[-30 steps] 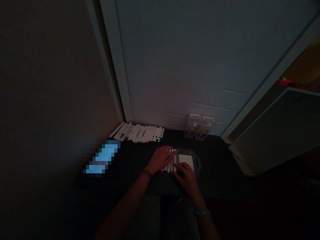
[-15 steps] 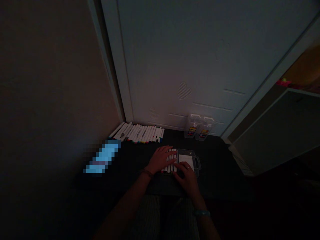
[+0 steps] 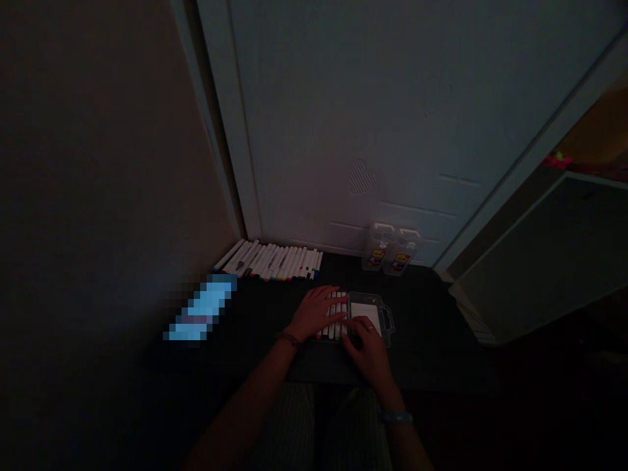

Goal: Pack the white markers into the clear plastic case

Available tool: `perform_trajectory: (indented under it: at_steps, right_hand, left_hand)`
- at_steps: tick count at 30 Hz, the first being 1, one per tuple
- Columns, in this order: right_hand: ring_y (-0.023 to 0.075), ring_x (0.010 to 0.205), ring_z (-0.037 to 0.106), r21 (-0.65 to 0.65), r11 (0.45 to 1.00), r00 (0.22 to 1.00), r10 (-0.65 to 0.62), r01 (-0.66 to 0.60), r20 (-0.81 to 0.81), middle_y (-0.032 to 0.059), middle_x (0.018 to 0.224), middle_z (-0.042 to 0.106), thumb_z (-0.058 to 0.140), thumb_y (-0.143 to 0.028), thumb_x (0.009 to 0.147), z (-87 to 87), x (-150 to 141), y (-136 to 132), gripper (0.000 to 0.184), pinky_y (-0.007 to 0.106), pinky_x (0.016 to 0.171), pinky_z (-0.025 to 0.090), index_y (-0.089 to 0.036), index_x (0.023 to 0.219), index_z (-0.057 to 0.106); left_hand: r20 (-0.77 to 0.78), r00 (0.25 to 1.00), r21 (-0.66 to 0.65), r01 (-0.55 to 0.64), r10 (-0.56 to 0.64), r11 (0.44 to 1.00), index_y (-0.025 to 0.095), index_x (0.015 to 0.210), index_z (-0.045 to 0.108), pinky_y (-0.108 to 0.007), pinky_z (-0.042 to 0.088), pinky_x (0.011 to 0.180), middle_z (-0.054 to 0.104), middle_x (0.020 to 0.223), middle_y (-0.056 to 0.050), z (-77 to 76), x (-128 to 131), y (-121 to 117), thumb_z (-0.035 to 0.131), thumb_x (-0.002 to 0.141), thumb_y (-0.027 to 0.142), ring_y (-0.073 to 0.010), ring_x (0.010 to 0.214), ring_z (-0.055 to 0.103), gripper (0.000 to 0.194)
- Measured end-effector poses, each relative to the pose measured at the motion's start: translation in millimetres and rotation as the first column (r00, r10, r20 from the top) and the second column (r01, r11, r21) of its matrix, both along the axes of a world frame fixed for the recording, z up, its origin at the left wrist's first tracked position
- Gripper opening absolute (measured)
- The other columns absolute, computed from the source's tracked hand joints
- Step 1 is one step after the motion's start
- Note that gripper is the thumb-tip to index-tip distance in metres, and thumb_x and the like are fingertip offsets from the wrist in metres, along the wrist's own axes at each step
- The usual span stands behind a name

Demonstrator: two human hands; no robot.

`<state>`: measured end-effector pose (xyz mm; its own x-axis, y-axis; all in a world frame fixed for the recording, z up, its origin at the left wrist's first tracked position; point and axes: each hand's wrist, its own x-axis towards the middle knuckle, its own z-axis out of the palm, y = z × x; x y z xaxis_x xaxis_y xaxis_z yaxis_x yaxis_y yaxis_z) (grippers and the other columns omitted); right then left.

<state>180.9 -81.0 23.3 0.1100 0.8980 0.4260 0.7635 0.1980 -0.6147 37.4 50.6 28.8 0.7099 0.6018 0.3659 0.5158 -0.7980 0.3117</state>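
A clear plastic case [image 3: 387, 320] lies open on the dark table, its handle toward the right. White markers [image 3: 337, 313] lie side by side in its left half, with coloured ends toward me. My left hand [image 3: 316, 311] rests flat across these markers, fingers stretched to the right and hiding part of the row. At the row's right edge is my right hand [image 3: 367, 345], fingers bent, with thumb and forefinger apart at the rightmost marker. No object shows lifted in it. A white sheet [image 3: 366, 316] lies in the case's right half, partly under my right hand.
A long row of white markers [image 3: 279, 263] lies along the back left of the table [image 3: 432, 327]. Two clear cases [image 3: 377, 248] with labels stand upright against the white panel [image 3: 314, 131]. A bright pixelated rectangle [image 3: 203, 311] is at the left.
My right thumb has shifted slightly up and right at the edge of the markers. My left hand has stayed in place.
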Motion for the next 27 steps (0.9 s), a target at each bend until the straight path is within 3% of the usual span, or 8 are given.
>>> perform_trajectory:
  at_steps: [7, 27]
  right_hand:
    - [0.0193, 0.094, 0.058, 0.015, 0.999, 0.997, -0.037, 0.038, -0.072, 0.0062, 0.104, 0.057, 0.048, -0.022, 0.088, -2.9, 1.6, 1.6, 0.028, 0.033, 0.084, 0.047, -0.024, 0.116, 0.053]
    - [0.0191, 0.091, 0.059, -0.004, 0.999, 0.997, -0.053, 0.053, -0.052, 0.0055, 0.104, 0.057, 0.052, -0.022, 0.086, -3.3, 1.1, 2.3, 0.030, 0.032, 0.082, 0.048, -0.025, 0.116, 0.052]
  left_hand:
    - [-0.004, 1.000, 0.005, -0.002, 0.002, 1.000, 0.036, 0.123, 0.054, -0.037, 0.031, 0.102, 0.048, 0.134, 0.001, 2.3, 0.5, -1.6, 0.048, 0.084, 0.056, -0.0219, 0.125, 0.039, 0.044]
    - [-0.005, 1.000, 0.014, 0.005, -0.005, 1.000, 0.035, 0.124, 0.053, -0.038, 0.032, 0.102, 0.048, 0.134, -0.001, 2.3, 0.4, -1.5, 0.051, 0.083, 0.055, -0.0231, 0.124, 0.040, 0.046]
